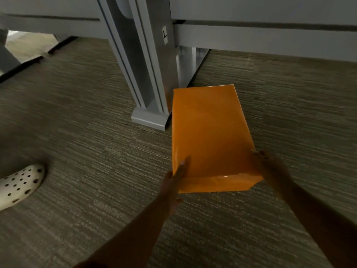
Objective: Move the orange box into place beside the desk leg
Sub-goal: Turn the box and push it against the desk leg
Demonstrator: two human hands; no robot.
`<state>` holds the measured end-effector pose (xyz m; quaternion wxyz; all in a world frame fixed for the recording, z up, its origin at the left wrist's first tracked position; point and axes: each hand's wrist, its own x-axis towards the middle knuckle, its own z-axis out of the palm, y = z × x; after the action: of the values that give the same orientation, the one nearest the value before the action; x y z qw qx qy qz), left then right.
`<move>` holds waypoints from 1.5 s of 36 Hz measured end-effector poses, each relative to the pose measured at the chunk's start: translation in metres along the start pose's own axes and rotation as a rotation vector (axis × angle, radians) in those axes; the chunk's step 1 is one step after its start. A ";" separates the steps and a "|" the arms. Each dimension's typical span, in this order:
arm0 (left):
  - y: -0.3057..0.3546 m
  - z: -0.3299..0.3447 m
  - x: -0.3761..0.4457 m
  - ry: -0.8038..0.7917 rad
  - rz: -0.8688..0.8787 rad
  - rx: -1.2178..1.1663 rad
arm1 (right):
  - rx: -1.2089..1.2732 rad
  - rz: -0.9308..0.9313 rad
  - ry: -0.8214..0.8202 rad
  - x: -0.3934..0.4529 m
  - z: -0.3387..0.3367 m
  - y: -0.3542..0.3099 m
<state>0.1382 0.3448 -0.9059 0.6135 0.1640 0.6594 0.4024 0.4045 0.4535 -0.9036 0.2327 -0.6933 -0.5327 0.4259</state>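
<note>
A long orange box (208, 132) lies on the carpet with its far end right beside the foot of the grey desk leg (146, 78). My left hand (175, 180) grips the box's near left corner, thumb on top. My right hand (270, 167) holds the near right side, fingers along the edge. The box's left edge runs close to the leg's base plate (149, 119); whether they touch I cannot tell.
Grey-brown carpet (87, 151) covers the floor. A white perforated clog (19, 185) is at the left edge. Grey desk panels (270, 37) run along the back, and another desk's dark foot (61, 45) lies at the far left.
</note>
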 end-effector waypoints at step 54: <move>0.052 -0.040 0.049 0.294 0.024 -0.257 | 0.317 -0.066 -0.224 0.005 0.083 -0.071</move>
<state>0.0763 0.3991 -0.9044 0.5218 0.0318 0.6830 0.5101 0.2971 0.4702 -0.8939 0.2921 -0.5785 -0.5038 0.5711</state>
